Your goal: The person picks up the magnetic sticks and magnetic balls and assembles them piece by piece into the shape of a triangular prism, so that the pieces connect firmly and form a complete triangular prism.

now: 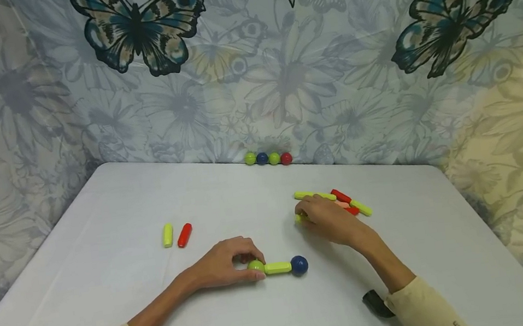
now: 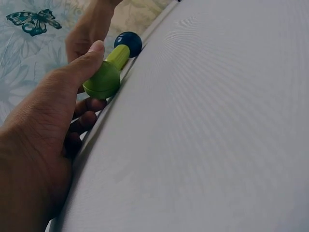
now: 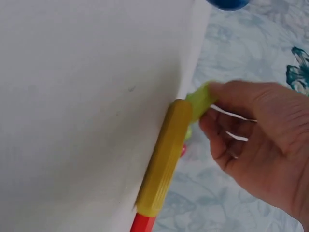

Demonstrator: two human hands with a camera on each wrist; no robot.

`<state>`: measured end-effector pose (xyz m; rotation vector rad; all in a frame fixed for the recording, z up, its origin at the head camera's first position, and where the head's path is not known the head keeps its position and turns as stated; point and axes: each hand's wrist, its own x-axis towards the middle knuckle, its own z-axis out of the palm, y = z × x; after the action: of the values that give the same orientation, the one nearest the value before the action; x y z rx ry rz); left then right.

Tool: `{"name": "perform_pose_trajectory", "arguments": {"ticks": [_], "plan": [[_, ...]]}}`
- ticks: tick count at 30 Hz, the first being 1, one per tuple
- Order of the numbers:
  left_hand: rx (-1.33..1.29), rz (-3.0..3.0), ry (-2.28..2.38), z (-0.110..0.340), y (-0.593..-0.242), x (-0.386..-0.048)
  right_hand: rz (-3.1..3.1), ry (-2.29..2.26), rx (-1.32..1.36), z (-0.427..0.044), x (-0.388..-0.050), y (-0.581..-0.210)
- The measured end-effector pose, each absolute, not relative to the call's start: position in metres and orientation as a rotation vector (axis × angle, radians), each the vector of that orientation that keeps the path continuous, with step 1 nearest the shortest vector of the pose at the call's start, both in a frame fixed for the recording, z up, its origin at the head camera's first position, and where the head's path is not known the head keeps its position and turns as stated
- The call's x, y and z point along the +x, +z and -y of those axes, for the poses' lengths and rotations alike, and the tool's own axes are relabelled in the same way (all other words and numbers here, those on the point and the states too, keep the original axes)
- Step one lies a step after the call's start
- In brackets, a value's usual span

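Between thumb and fingers, my left hand (image 1: pixel 225 265) grips a green ball (image 1: pixel 256 266) low at the table's middle. A yellow-green rod (image 1: pixel 278 267) joins that ball to a dark blue ball (image 1: pixel 299 265), making one straight piece; the left wrist view shows the same green ball (image 2: pixel 102 81) under the thumb. Farther right, my right hand (image 1: pixel 331 220) pinches another yellow-green rod (image 3: pixel 200 101) beside a small pile. Around those fingers lie more rods, among them a long yellow-green one (image 1: pixel 315 196) and a red one (image 1: pixel 341 195). The hand partly hides the pile.
A row of balls, green, blue (image 1: pixel 262 158), green and red (image 1: pixel 286 158), sits at the table's back edge against the patterned cloth. To the left lie a yellow-green rod (image 1: pixel 168 235) and a red rod (image 1: pixel 184 235) on the white table (image 1: pixel 84 285).
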<state>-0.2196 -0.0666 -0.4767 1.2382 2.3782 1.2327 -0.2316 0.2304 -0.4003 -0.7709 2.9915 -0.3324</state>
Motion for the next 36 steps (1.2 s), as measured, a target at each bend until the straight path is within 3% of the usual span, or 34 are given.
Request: {"name": "perform_pose_trajectory", "arguments": {"ticks": [9,17,36], "plan": [[1.240,-2.379,1.241,0.069,-0.477,-0.220,-2.721,-0.864,-0.600,-0.216,-0.223,-0.386],[1.255,-2.371,1.237,0.067,-0.479,-0.221,-2.626,-0.805,-0.444,-0.210,-0.220,-0.393],[1.312,-2.391,1.231,0.068,-0.478,-0.220,-2.611,-0.798,-0.470,-0.219,-0.220,-0.382]]}}
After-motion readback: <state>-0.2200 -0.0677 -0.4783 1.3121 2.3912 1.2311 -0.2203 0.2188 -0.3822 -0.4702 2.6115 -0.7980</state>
